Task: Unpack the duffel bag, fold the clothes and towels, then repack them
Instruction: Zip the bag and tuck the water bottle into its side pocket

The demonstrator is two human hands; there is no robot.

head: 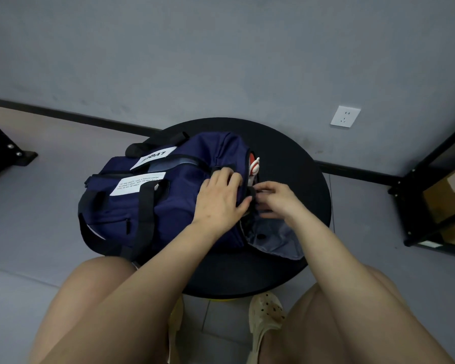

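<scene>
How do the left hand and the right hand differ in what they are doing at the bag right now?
The left hand lies spread on top of the navy duffel bag, its fingers bent over the end; the right hand sits lower at the bag's end, fingers curled, pinching a small black tab. The left presses fabric down; the right works the opening. Both touch the same end.
</scene>
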